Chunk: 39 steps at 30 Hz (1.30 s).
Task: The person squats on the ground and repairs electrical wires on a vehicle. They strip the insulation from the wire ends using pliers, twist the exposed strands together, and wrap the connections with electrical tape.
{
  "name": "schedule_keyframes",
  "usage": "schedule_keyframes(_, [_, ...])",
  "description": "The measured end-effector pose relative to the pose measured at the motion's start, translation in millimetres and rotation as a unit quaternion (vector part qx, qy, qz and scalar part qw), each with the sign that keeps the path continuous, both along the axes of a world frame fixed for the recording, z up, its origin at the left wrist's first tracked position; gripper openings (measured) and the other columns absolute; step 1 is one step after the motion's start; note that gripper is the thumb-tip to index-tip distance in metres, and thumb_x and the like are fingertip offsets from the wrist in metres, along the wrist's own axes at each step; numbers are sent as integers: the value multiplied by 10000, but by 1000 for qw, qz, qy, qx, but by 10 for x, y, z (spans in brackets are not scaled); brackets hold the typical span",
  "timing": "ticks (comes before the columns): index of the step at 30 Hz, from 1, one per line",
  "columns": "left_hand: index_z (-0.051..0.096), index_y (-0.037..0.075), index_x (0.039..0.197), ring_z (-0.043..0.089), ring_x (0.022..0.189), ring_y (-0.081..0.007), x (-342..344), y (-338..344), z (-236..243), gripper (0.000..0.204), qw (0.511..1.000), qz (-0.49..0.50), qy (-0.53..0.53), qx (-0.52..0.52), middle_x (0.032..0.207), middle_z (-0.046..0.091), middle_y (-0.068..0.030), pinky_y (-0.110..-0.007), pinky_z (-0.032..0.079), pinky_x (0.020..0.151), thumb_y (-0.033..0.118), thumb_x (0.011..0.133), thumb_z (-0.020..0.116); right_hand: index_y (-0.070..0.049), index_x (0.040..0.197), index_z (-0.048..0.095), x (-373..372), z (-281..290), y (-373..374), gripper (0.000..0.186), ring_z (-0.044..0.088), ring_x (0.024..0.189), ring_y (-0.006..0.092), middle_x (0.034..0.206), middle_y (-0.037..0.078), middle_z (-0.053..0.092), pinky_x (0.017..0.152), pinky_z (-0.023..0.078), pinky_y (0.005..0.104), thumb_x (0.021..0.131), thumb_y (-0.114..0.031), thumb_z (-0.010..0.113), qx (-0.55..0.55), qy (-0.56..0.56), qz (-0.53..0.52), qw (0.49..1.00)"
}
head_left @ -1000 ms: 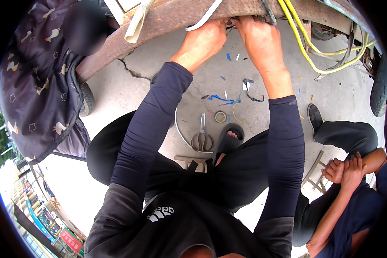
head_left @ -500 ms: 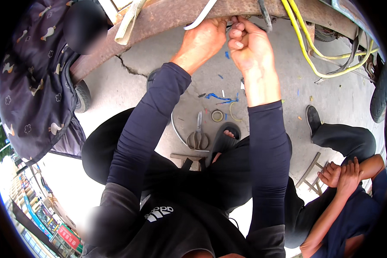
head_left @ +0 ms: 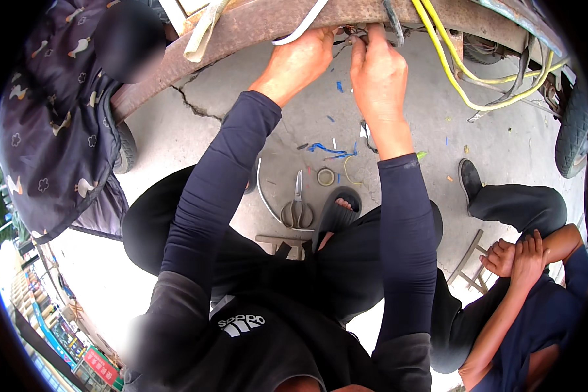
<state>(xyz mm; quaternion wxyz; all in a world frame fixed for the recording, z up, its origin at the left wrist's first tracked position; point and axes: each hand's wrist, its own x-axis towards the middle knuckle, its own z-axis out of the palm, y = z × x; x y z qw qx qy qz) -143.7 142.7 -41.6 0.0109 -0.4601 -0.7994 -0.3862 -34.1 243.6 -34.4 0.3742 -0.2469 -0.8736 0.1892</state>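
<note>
Both hands are raised to the underside of a rusty metal beam (head_left: 261,27). My left hand (head_left: 295,68) is closed with its fingertips up against the beam. A white strip of tubing (head_left: 304,26) hangs over that hand, and whatever it pinches is hidden. My right hand (head_left: 380,81) shows its back, with thumb and index finger around a bunch of thin dark wires (head_left: 354,32). A thicker grey cable (head_left: 393,25) hangs just right of those fingers.
Yellow cables (head_left: 447,62) loop down at the right. On the concrete lie scissors (head_left: 298,206), a tape roll (head_left: 325,176) and blue scraps (head_left: 330,151). A seated person (head_left: 529,281) with crossed arms is at the right. A patterned dark cover (head_left: 59,130) hangs at the left.
My right hand has turned from palm side to back side, its index finger now reaching up under the beam. My left hand has shifted slightly left. The view has moved a little.
</note>
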Motion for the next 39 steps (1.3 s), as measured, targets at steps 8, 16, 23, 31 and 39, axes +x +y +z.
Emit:
schedule_keyframes(8, [717,110,1144,699,852,-323,16,40,-16,283,999,9,33,-11,916,708,-194,-382,540,789,256,990,530,-57,913,624,-26,68,260,159,674,680,347,790,136,691,594,547,423,914,-204,684,170,-46,61,982])
schedule_keyframes(16, [688,-1,743,612,542,-337,46,74,-121,178,989,38,109,92,591,603,-160,-440,503,532,101,870,615,5,919,652,-135,157,5,150,634,543,195,707,90,655,474,453,299,941,-142,636,-443,73,71,891])
schedule_keyframes(23, [736,205,1154,702,756,-305,78,78,33,269,998,59,-5,-19,830,703,-171,-387,556,712,260,960,558,-11,976,588,-126,17,163,202,468,511,89,710,-19,528,419,309,220,1035,-191,518,-883,287,213,305])
schedule_keyframes(31, [736,26,929,664,641,-330,64,51,-17,190,997,19,35,69,718,671,-175,-421,538,591,114,912,568,47,1112,621,-43,3,-39,338,687,628,230,803,121,698,587,536,361,1027,-261,512,-508,30,56,859])
schedule_keyframes(39, [680,-16,695,600,524,-359,27,145,-73,241,990,14,93,109,578,601,-188,-444,507,536,146,856,605,-57,981,652,-8,0,102,131,685,724,362,834,155,704,628,556,428,897,-156,672,107,-47,4,993])
